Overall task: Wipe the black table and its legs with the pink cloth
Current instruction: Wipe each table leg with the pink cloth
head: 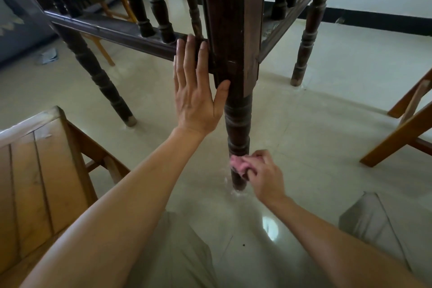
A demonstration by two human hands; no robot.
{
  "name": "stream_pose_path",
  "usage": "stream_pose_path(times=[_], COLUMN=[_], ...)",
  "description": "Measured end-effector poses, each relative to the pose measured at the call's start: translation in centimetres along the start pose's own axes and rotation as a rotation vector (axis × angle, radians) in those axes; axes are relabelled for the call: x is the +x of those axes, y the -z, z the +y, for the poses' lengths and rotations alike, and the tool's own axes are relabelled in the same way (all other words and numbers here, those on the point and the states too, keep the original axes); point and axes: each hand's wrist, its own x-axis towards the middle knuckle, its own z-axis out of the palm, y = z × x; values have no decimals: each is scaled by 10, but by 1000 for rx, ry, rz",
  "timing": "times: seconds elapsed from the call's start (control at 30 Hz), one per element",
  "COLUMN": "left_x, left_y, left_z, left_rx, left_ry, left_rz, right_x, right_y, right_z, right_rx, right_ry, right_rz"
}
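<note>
I look from low down at the black table, whose near corner leg (236, 58) runs from a square post to a turned lower part that stands on the floor. My left hand (197, 86) lies flat, fingers straight, against the lower rail (131, 37) where it meets this leg, thumb on the post. My right hand (260, 174) grips the bunched pink cloth (238, 163) and presses it against the leg's thin lower end, just above the foot. Most of the cloth is hidden in my fingers. The table top is out of view.
A light wooden chair (39, 170) stands close at the left. Another wooden chair frame (404, 128) is at the right. Two more black table legs (100, 82) (306, 37) stand behind. The floor is glossy pale tile; my knees in grey trousers (367, 220) are at the bottom.
</note>
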Motion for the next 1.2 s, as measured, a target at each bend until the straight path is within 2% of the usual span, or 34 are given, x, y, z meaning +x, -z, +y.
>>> stream_pose_path(times=[0.07, 0.17, 0.23, 0.33, 0.47, 0.53, 0.6, 0.67, 0.83, 0.93, 1.03, 1.2], left_x=[-24, -77, -95, -87, -84, -88, -92, -94, -95, -94, -89, -87], left_y=[2, 2, -3, -12, -23, -26, -30, -32, -31, -28, -25, -30], left_z=[10, 21, 22, 24, 25, 25, 25, 25, 25, 27, 33, 33], left_rx=[-51, -84, -73, -94, -111, -116, -136, -149, -193, -260, -288, -245], left_ry=[100, 240, 254, 282, 339, 327, 318, 320, 342, 288, 187, 100], left_rz=[-56, -323, -462, -509, -522, -496, -485, -486, -480, -367, -229, -227], right_x=[0, 1, 4, 5, -25, -37, -40, -30, 0, 2, 3, 4], right_y=[14, 25, 27, 13, -35, -52, -58, -51, 1, 14, 6, -29], right_z=[22, 46, 46, 22, -9, -10, -7, -2, 57, 68, 52, 0], right_rx=[-44, -76, -47, 6, -1, 0, 12, 18, -26, -86, -26, 143], right_ry=[-93, -295, -319, -272, -30, 8, 8, -41, -422, -426, -409, -402], right_rz=[13, 45, 74, 107, -81, -159, -165, -99, 132, 154, 149, 175])
